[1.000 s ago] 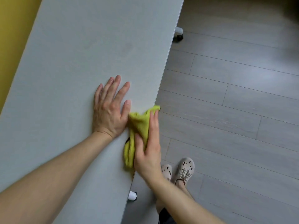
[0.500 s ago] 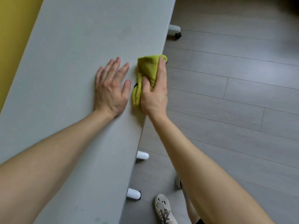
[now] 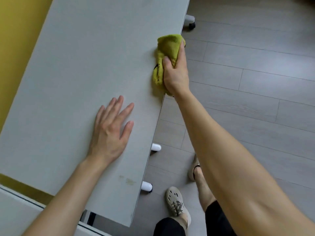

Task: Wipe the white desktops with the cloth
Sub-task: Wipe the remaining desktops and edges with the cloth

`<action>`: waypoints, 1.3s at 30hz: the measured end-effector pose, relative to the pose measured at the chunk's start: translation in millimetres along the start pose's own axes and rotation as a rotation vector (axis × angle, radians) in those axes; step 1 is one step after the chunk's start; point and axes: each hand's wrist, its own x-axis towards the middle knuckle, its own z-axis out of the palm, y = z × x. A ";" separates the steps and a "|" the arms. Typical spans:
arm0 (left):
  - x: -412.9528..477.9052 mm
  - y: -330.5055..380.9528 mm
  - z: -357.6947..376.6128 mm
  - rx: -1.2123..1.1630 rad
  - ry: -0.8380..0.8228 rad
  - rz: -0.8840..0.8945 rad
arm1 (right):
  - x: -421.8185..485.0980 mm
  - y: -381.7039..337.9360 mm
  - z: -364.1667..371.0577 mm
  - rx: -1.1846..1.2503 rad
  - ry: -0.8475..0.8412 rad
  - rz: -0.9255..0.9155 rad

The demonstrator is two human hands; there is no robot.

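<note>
Nearest, at the desktop's near right corner, a few faint yellowish-brown marks sit just inside the right edge. Judging by how they lie, that patch has not been wiped clean. Below this corner, a second white surface shows at the bottom left. On the grey floor to the right stands a pale perforated shoe.

Further up, the left hand lies flat on the desktop, palm down. Its fingers are straight and slightly spread, and it holds nothing. It looks like a brace for the reach.

Beyond it, at the right edge about halfway along, the right hand holds the cloth. The thumb presses down on top and the forefinger runs along the rim. The other fingers are out of sight over the edge, so I cannot tell how tightly they curl. The yellow-green cloth is bunched lengthwise along the edge — part on the top face, part seemingly wrapped over the rim.

The cloth looks soft, light and fluffy, with no stiffness of its own. It will crumple under any grip and go where the palm pushes it. A loose tail sticks out behind the hand and may drag or fold under. A broad hold with the palm over the middle of the wad would likely spread the pressure better than a pinch at one end. The desktop looks smooth and hard, so the cloth should slide easily — the rim guides the stroke.

Farthest off, the desktop runs on bare towards a castor foot, with the yellow wall along its left edge.
</note>
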 end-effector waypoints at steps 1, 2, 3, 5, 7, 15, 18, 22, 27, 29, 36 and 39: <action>-15.0 -0.7 3.6 0.022 0.027 -0.010 | -26.3 2.9 6.8 -0.017 0.026 -0.048; -25.7 -0.5 7.9 0.037 0.058 -0.020 | -61.2 8.1 13.6 -0.012 0.042 -0.088; -32.1 1.0 12.2 0.045 0.087 -0.028 | -101.9 15.4 18.5 0.004 0.035 -0.101; -36.7 4.3 18.9 0.061 0.142 -0.036 | -185.6 30.3 19.1 0.029 -0.029 -0.121; -36.3 4.9 21.7 0.079 0.181 -0.030 | -236.0 38.4 12.3 0.045 -0.106 -0.147; -34.2 8.7 23.0 0.085 0.193 -0.047 | -79.9 13.4 10.3 -0.008 0.024 -0.075; -33.2 9.2 22.3 0.089 0.197 -0.054 | -109.8 18.3 20.4 0.035 0.074 -0.072; -31.5 7.0 22.8 0.096 0.210 -0.049 | -249.1 41.3 37.3 0.073 0.047 -0.105; -31.3 7.6 22.8 0.094 0.202 -0.047 | -257.0 38.8 27.2 0.084 -0.067 -0.097; -32.1 8.7 21.4 0.096 0.199 -0.055 | -189.8 30.6 24.3 0.095 -0.022 -0.057; -33.0 8.8 21.2 0.084 0.187 -0.057 | -173.4 31.0 25.5 0.122 0.027 -0.039; -33.3 4.9 21.0 0.065 0.144 -0.032 | -292.3 47.7 35.2 0.106 -0.008 -0.063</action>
